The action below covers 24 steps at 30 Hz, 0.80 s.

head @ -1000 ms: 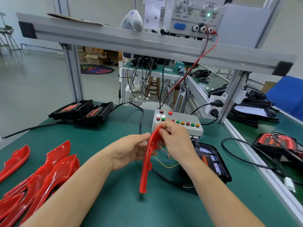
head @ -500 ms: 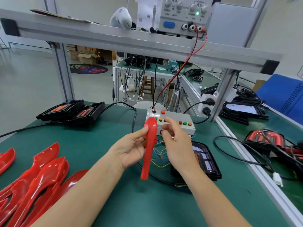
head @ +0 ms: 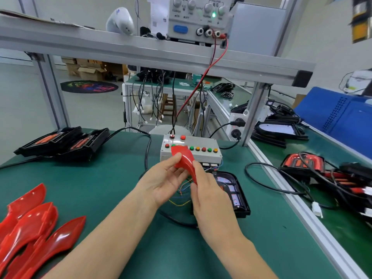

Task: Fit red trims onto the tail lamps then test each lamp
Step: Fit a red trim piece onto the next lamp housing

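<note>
My right hand [head: 209, 196] covers the lower end of the red trim [head: 184, 160] and part of the black tail lamp [head: 234, 190] just right of it. The trim sits between my hands above the green bench [head: 104, 178], in front of the button box [head: 201, 152]. My left hand [head: 163, 182] pinches its wide end; my right grips the narrow end. It is glossy and curved.
</note>
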{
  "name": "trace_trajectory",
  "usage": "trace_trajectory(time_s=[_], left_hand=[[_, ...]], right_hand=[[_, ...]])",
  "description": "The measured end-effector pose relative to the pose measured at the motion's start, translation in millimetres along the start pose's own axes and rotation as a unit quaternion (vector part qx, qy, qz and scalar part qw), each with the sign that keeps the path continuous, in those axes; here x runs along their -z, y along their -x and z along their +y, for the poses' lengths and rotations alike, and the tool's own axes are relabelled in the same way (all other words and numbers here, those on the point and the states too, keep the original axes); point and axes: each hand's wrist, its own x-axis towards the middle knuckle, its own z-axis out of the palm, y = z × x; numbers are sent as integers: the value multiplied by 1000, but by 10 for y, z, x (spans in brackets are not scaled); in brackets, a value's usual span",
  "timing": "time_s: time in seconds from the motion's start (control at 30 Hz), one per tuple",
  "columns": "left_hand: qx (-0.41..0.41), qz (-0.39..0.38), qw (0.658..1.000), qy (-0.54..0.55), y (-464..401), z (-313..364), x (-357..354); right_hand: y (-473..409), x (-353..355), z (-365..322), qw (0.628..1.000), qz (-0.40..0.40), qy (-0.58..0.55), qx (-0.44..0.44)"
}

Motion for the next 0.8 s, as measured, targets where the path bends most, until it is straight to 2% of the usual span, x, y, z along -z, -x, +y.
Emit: trace_trajectory(time_s=[0.07,0.17,0.5,0.67,0.8], left_hand=[[-30,48,983,-176,-87,-73,-31],[-67,129,907,-396,-209,-193,-11],[-35,115,766,-632,-630,-471,-122],[-59,120,740,-659,-707,-571,-106],[-108,113,801,-579,-664,-643,-49]], right_hand=[[-6,99,122,999,10,34,-30],[14,269,305,995,30,6,-94],[80,267,610,981,14,53,-187],[141,175,716,979,29,29,-200],[200,98,771,977,79,-28,-195]])
